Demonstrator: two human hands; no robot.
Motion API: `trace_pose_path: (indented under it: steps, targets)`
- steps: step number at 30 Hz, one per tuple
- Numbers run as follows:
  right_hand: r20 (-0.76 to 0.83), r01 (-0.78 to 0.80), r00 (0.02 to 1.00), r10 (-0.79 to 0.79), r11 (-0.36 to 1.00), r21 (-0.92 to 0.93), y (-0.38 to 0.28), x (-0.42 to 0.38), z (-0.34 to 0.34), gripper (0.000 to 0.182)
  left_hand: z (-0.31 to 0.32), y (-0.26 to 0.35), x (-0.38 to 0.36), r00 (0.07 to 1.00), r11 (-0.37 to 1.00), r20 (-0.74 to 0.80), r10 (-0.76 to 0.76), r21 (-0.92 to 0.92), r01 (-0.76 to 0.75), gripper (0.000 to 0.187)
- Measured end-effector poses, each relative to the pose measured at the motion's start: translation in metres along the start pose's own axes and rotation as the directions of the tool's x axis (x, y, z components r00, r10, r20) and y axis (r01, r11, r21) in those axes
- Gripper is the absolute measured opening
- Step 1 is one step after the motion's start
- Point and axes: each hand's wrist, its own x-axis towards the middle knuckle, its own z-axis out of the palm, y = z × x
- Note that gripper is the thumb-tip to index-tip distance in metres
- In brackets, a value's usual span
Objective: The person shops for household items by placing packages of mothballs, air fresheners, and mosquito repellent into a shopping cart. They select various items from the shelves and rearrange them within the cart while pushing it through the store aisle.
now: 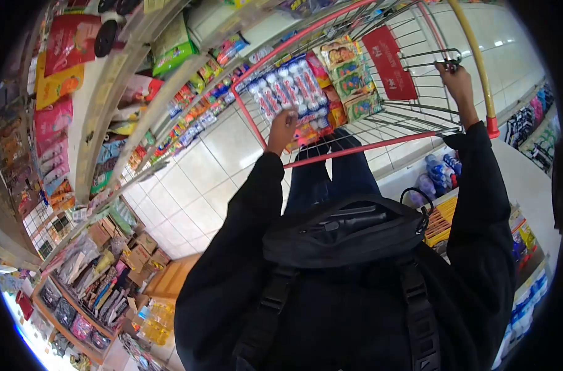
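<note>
A shopping cart [363, 153] with red rails and wire sides stands in front of me. Inside lies a block of blue, white and red packs [287, 86]. Beside it are green and yellow picture packs [354, 80] and some orange packets [309, 134]. My left hand [283, 130] is over the near left side of the cart, fingers curled at the edge of the blue-and-white packs; what they hold, if anything, is hidden. On the right, my right hand [457, 80] is closed around a black wire piece [447, 57] near the cart's yellow handle bar [472, 46].
Shelves of bright snack packets [189, 102] line the left side. A red sign panel [389, 62] hangs on the cart's wire. Cardboard boxes [142, 253] and yellow oil bottles [156, 321] stand at lower left. More shelved goods [439, 173] are on the right. A black bag [346, 229] sits at my waist.
</note>
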Motion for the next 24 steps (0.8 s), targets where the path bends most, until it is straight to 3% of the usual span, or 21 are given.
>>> trace_pose_path:
  steps: [2,4,6,8,10,12,15,18,24]
  targets:
    - [-0.046,0.078,0.996,-0.074,0.993,0.088,0.01,0.004,0.008,0.052,-0.026,0.05,0.017,0.946,0.967,-0.211,0.247,-0.011,-0.255,0.017]
    - [-0.088,0.077,0.993,-0.074,0.996,0.033,0.005,0.001,0.006,0.056,-0.049,0.056,0.053,0.819,0.914,-0.405,0.406,0.175,-0.367,0.016]
    - [-0.012,-0.015,1.0,0.015,1.0,-0.026,0.018,0.01,0.011,0.058,-0.08,0.063,0.094,0.763,0.842,-0.371,0.53,0.342,-0.418,0.017]
    - [-0.121,0.097,0.989,-0.088,0.993,0.071,0.014,0.0,0.012,0.061,-0.104,0.062,0.142,0.782,0.832,-0.315,0.538,0.345,-0.434,0.023]
    - [-0.158,0.081,0.985,-0.074,0.996,0.038,-0.001,-0.015,0.003,0.058,-0.127,0.055,0.191,0.802,0.771,-0.221,0.555,0.499,-0.396,0.025]
    - [-0.171,0.075,0.982,-0.077,0.997,-0.013,0.006,-0.009,0.009,0.055,-0.152,0.019,0.249,0.915,0.756,-0.178,0.362,0.63,-0.176,0.031]
    - [-0.242,-0.051,0.969,0.054,0.999,0.018,-0.035,-0.034,-0.015,0.041,-0.168,0.006,0.282,0.982,0.708,-0.1,0.159,0.704,-0.043,0.034]
    - [-0.179,-0.17,0.968,0.176,0.984,0.049,-0.034,-0.029,-0.015,0.045,-0.159,0.003,0.31,0.993,0.657,-0.076,0.093,0.754,-0.004,0.037]
    - [-0.17,-0.187,0.964,0.203,0.977,0.105,-0.039,-0.03,-0.021,0.045,-0.122,0.002,0.345,0.993,0.61,-0.095,0.067,0.792,0.035,0.043]
